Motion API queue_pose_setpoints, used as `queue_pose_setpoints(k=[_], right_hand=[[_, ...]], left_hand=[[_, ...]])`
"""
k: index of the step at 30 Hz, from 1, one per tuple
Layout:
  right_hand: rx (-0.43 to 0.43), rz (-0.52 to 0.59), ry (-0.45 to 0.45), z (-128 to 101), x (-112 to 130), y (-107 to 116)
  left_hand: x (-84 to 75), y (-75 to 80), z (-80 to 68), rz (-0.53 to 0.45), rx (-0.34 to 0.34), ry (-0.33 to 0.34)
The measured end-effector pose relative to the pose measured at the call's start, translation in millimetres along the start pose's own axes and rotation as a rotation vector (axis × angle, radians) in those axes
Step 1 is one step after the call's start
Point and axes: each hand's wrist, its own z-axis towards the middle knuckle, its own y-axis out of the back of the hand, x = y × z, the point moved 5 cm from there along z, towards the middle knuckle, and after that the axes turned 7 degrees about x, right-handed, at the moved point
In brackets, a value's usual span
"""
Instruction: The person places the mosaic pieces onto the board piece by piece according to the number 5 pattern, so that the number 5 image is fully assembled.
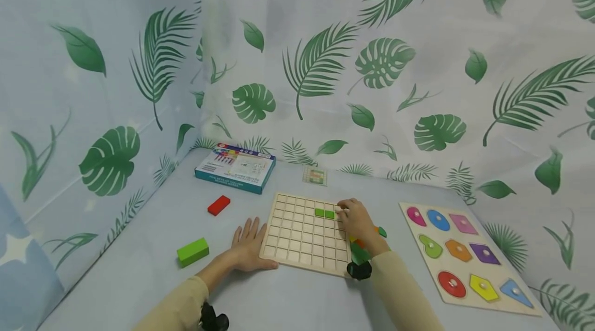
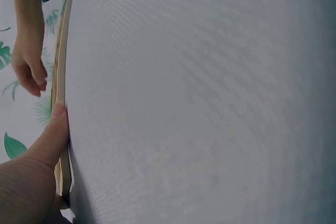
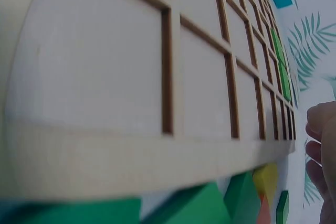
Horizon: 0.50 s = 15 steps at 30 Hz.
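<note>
Two green tiles sit side by side in the wooden grid board, toward one o'clock as I take the board for my dial, and the board itself lies flat, mid-table, right ahead on my head feed. Over at two o'clock, here's the right hand, fingertips at the board's far corner, just beside the tiles! Its fingers are bent, partly closed; I can't tell from my end whether anything is pinched between them. Across at nine o'clock, the left hand: palm down on the table, fingers spread wide, nothing in its hold, and my left wrist feed shows the thumb right against the board's side edge. Between three and four o'clock, loose coloured pieces crowd the board's edge, partly tucked behind the right arm; my right wrist feed picks out green, yellow and orange among them. Going round: a green block at nine, beyond the left hand; a red block at ten; a flat printed box past it; a small patterned card at twelve; and, out at three, a shape board with nine coloured shapes.
</note>
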Motion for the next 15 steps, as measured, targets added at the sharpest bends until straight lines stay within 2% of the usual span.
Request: queue_pose_setpoints(k=[7, 15], right_hand=[[-0.014, -0.032, -0.036, -8, -15, 10], [-0.017, -0.038, -0.073, -20, -35, 17]], left_hand=[[-3.0, 1.1, -1.5, 0.013, -0.010, 0.009], [-1.8, 1.2, -3.3, -0.006, 0.011, 0.014]])
